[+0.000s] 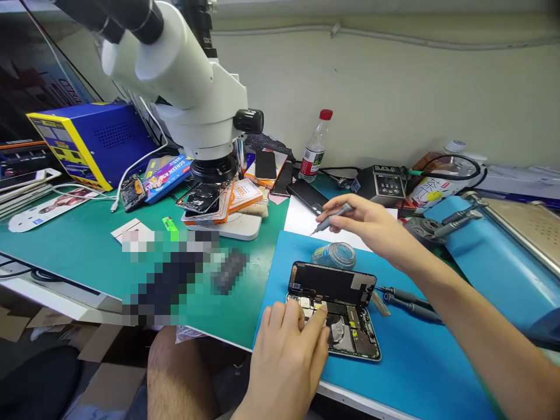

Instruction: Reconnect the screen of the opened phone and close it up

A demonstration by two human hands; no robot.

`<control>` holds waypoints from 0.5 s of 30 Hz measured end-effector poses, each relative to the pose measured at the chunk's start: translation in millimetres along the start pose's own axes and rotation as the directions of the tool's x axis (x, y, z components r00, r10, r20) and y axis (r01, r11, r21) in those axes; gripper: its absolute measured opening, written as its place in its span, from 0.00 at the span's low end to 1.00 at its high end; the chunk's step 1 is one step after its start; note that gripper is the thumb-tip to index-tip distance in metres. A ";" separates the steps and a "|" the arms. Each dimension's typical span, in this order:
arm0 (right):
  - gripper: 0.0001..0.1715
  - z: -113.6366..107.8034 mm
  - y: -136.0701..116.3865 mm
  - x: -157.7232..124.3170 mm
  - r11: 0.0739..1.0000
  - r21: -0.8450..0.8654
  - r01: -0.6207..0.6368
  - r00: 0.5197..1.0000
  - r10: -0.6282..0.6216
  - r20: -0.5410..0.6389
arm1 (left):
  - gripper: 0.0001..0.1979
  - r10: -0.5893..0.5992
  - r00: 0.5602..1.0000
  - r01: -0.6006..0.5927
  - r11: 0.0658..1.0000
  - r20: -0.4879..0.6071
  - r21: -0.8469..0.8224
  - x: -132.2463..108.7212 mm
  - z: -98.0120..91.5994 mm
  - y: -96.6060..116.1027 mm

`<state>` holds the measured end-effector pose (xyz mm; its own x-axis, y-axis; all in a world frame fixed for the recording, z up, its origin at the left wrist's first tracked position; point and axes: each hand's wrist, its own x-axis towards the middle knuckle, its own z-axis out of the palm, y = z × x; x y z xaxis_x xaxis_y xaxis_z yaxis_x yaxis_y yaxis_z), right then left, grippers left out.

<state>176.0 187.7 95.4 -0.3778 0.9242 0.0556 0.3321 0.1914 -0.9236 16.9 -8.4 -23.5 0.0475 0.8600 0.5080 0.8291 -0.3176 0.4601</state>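
Observation:
An opened smartphone (356,344) lies on the blue mat, its insides bare and its black screen (330,283) raised along the far edge. My left hand (286,350) rests over the phone's left side, index finger stretched out and touching the parts inside; the other fingers are partly bent, and no grip on anything shows. Above the mat, my right hand (356,219) pinches a slim grey precision screwdriver (330,219) like a pen, its thin tip pointing down and left, apart from the phone. Between that hand and the phone sits a clear jar (335,255).
Grey screwdriver-like tools (411,304) lie right of the phone. A microscope (188,87) towers at left above stacked boxes. Behind stand a red-capped bottle (314,149) and a black device (380,184). White paper (297,219) and a dark phone (306,195) lie behind the mat.

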 end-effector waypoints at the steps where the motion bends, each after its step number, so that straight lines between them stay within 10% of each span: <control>1: 0.25 4.1 3.1 9.6 1.000 0.011 -0.025 0.998 0.025 0.051 | 0.15 -0.014 1.000 0.014 1.000 -0.010 -0.018 0.1 -0.1 -0.1; 15: 0.29 9.2 18.6 29.6 0.984 0.098 -0.146 0.980 0.131 0.150 | 0.14 -0.061 0.998 0.060 0.996 -0.004 -0.058 2.1 -1.9 0.0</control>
<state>163.0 215.5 76.4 -0.4563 0.8812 -0.1232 0.2978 0.0208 -0.9544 16.0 -7.3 -21.0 -0.0050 0.8762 0.4819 0.7967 -0.2878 0.5315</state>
